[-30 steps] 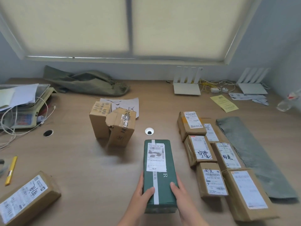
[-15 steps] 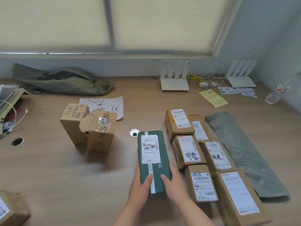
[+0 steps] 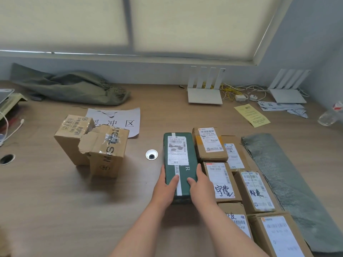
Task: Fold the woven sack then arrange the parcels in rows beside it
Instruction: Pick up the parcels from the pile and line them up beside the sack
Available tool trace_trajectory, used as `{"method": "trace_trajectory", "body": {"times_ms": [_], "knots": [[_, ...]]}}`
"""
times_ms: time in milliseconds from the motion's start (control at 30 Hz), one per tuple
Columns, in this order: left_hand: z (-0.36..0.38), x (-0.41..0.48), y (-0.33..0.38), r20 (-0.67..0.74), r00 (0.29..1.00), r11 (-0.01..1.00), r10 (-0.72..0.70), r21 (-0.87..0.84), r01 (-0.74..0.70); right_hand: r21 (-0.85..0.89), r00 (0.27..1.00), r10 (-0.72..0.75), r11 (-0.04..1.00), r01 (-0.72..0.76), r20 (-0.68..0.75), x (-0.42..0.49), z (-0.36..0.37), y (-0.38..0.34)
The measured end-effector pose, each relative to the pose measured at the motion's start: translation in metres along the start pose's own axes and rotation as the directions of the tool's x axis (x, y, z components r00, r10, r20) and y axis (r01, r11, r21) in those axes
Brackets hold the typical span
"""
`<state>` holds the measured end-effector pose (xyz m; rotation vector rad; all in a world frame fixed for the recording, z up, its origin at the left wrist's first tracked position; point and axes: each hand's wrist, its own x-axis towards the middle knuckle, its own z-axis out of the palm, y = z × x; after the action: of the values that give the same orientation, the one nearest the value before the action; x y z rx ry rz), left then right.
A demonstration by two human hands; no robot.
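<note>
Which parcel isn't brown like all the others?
The green parcel held between both hands, left hand and right hand. Every other parcel is plain brown cardboard.

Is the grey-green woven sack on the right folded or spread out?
Folded: the grey-green woven sack lies flat as a narrow strip beside the brown cardboard parcels.

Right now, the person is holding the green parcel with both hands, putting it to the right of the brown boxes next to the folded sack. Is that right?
Not quite. The head view shows both hands, left and right, holding the green parcel, but it sits left of the rows of brown boxes. The folded sack lies on their right.
</note>
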<state>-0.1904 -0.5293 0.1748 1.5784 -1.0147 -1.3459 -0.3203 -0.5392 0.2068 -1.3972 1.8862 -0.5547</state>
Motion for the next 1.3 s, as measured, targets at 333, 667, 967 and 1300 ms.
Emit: {"method": "trace_trajectory", "body": {"times_ms": [333,667,967,1300], "knots": [[0.007,0.028,0.009,0.051,0.998,0.999,0.032,-0.005,-0.032,-0.176,0.998,-0.058,0.983,0.058,0.007,0.026,-0.001,-0.003],[-0.028,-0.017,0.04,-0.052,0.989,0.947,0.136,0.301,-0.114,-0.346,0.914,-0.361,0.894,0.284,-0.185,0.007,0.009,-0.032],[-0.184,-0.041,0.06,-0.516,0.788,0.93,0.337,0.312,-0.193,0.128,0.934,-0.322,0.944,0.305,0.156,-0.05,0.085,-0.163],[-0.243,-0.02,0.067,-0.223,0.952,0.925,0.211,0.36,-0.121,0.519,0.961,-0.123,0.854,-0.025,0.248,-0.054,0.118,-0.203]]}}
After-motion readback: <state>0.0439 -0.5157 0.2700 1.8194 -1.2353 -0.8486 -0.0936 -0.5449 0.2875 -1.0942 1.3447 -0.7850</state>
